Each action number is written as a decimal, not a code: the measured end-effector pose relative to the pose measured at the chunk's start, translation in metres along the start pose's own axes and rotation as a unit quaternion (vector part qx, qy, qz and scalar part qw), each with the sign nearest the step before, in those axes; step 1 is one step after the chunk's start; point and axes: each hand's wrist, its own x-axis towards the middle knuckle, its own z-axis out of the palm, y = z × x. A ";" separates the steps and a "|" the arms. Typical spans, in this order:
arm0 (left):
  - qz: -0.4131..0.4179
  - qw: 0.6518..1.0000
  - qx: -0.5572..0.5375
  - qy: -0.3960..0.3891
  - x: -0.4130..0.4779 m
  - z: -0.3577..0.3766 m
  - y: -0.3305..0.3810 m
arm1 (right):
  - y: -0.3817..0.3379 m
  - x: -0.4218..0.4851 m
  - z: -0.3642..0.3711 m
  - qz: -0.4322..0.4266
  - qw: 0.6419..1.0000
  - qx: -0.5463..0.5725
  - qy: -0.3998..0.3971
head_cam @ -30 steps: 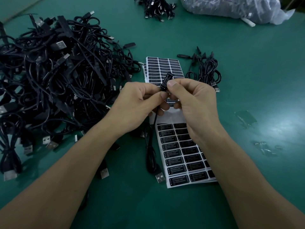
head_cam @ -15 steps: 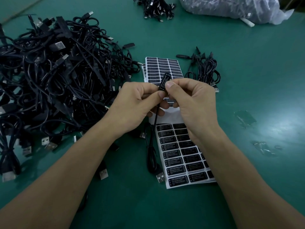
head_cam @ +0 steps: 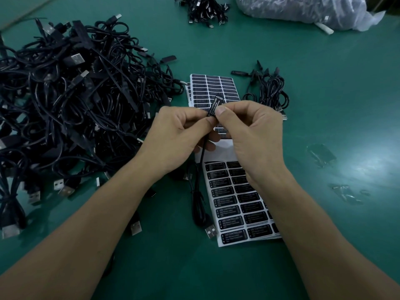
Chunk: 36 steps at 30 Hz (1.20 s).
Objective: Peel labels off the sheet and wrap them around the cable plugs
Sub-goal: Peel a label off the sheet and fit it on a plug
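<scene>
Left hand point(head_cam: 173, 135) and right hand point(head_cam: 249, 135) meet above the counter point(head_cam: 324, 83), fingers point(head_cam: 223, 110) of both pinching one cable plug point(head_cam: 213, 106), tilted tip-up, its black label reading LED CONTROLLER. Its cable point(head_cam: 202, 152) hangs down to a USB end point(head_cam: 211, 231) lying on the counter just left of the near label sheet point(head_cam: 236, 204). Second sheet point(head_cam: 213, 87) lies beyond the hands; cable heap point(head_cam: 71, 100) at left.
</scene>
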 end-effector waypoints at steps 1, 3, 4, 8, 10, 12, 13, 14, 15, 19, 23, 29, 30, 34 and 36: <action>-0.001 1.000 -0.001 0.003 0.000 0.000 0.000 | 0.000 0.000 0.000 -0.001 1.000 -0.001 0.003; -0.004 1.000 -0.003 0.009 0.000 0.000 0.000 | 0.001 0.000 0.000 -0.003 1.000 -0.002 0.007; -0.007 1.000 -0.004 0.011 0.000 0.000 0.000 | 0.001 0.000 0.000 -0.003 1.000 -0.002 0.009; -0.012 1.000 -0.003 0.011 0.000 0.001 -0.001 | 0.001 0.001 0.000 -0.002 1.000 0.000 0.014; -0.012 1.000 0.000 0.010 0.000 0.001 -0.001 | 0.001 0.000 0.000 -0.001 1.000 0.003 0.013; -0.011 1.000 0.001 0.010 0.000 0.001 -0.001 | 0.001 0.000 0.000 -0.003 1.000 0.001 0.016; -0.011 1.000 0.001 0.010 0.000 0.001 -0.001 | 0.001 0.000 0.000 -0.005 1.000 0.000 0.018; -0.011 1.000 0.001 0.011 0.000 0.001 -0.001 | 0.001 0.000 0.000 -0.007 1.000 -0.001 0.019; -0.010 1.000 0.002 0.011 0.000 0.002 -0.001 | 0.001 0.000 0.001 -0.008 1.000 0.000 0.020; -0.008 1.000 0.002 0.013 0.000 0.002 -0.001 | 0.001 0.000 0.001 -0.013 1.000 0.012 0.019; -0.006 1.000 0.002 0.016 0.000 0.003 -0.002 | 0.001 0.000 0.002 -0.012 1.000 0.017 0.023; -0.006 1.000 0.006 0.018 0.000 0.003 -0.003 | 0.000 -0.001 0.001 -0.019 0.999 0.017 0.023; -0.006 1.000 0.007 0.019 0.000 0.003 -0.003 | 0.000 -0.001 0.001 -0.020 0.999 0.016 0.022; -0.007 1.000 0.006 0.028 -0.001 0.003 -0.001 | -0.001 -0.001 0.001 -0.023 0.999 0.014 0.021; -0.009 0.999 0.000 0.034 -0.002 0.004 0.001 | -0.001 -0.002 0.002 -0.023 0.999 0.008 0.023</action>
